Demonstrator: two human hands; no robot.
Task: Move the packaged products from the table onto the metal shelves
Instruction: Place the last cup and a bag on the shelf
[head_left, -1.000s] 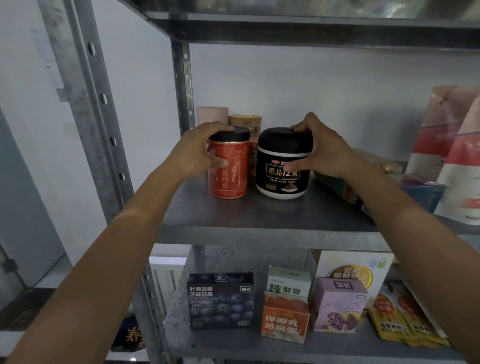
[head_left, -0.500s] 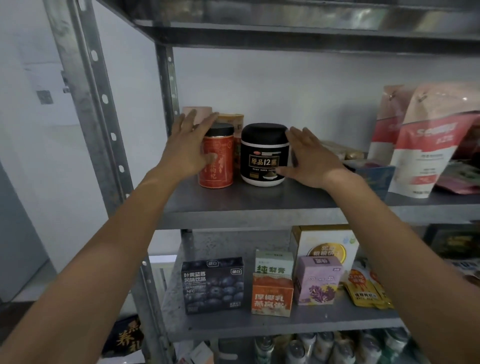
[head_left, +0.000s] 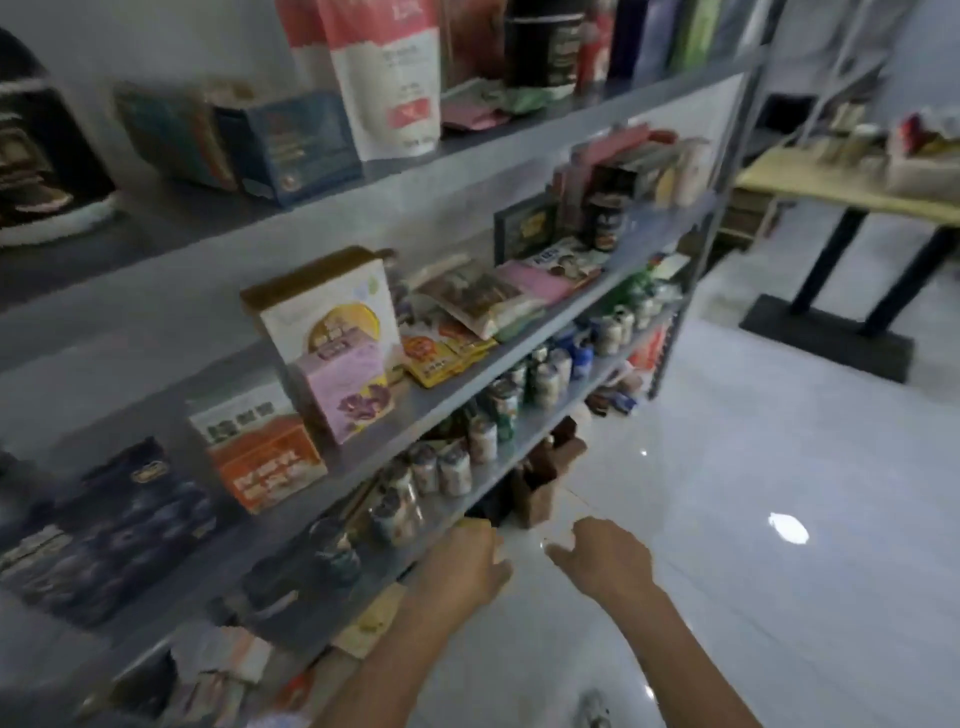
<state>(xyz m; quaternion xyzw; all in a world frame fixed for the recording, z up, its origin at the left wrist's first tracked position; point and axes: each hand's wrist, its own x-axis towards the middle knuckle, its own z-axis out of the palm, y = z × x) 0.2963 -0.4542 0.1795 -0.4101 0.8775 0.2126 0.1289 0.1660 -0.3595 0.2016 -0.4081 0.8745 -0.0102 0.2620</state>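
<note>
The metal shelves (head_left: 467, 150) run from the left foreground toward the upper right, filled with boxes, pouches and cans. The black-lidded jar (head_left: 41, 171) stands on the upper shelf at the far left, blurred. My left hand (head_left: 467, 564) and my right hand (head_left: 605, 558) hang low in front of the shelves, over the white floor, both with loosely spread fingers and holding nothing. The table (head_left: 810, 182) with several packaged products (head_left: 919, 156) stands at the upper right, beyond the end of the shelves.
A white and yellow box (head_left: 332, 306), a pink box (head_left: 345, 395) and an orange box (head_left: 265, 462) stand on the middle shelf. Cans (head_left: 488, 431) line the shelf below. The table's black legs and base (head_left: 826, 332) rest on the glossy floor (head_left: 753, 493).
Both hands have left the red can and black jar on the upper shelf and dropped low. The view has swung right and down, toward the floor and the table.
</note>
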